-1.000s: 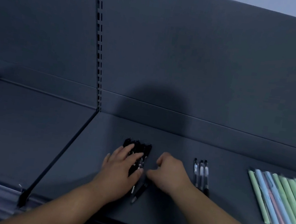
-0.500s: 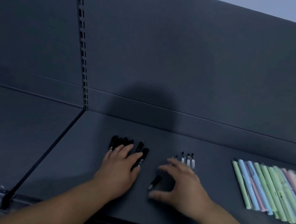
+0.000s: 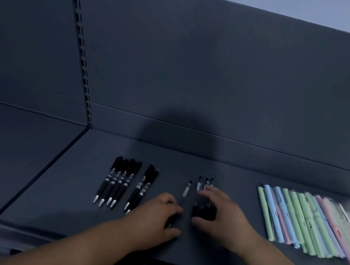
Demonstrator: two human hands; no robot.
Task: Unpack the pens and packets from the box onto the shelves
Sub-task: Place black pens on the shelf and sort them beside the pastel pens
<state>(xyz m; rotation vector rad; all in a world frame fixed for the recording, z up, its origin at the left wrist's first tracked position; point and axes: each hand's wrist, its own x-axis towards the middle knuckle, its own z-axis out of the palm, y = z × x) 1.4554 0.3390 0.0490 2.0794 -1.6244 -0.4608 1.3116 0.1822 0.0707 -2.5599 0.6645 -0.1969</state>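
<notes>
1. On the dark grey shelf (image 3: 73, 185), left of centre: six black pens (image 3: 126, 183) lying side by side, a set of four and a pair just beside it, silver tips toward the front edge.
2. Right of those: left grip (image 3: 158, 217), fingers curled, pinching the lower end of a single clear-barrelled pen (image 3: 185, 191) lying flat on the shelf.
3. Just beside that: right grip (image 3: 223, 214), unclenched, fingers spread and resting on three clear-barrelled pens (image 3: 205, 182), only their upper ends visible.
4. Far right, well apart from both grips: pastel pen packets (image 3: 304, 222) in green, blue and pink, overlapping in a row.
5. Behind everything: upright back panel (image 3: 222, 71) with a slotted rail (image 3: 80, 48).
</notes>
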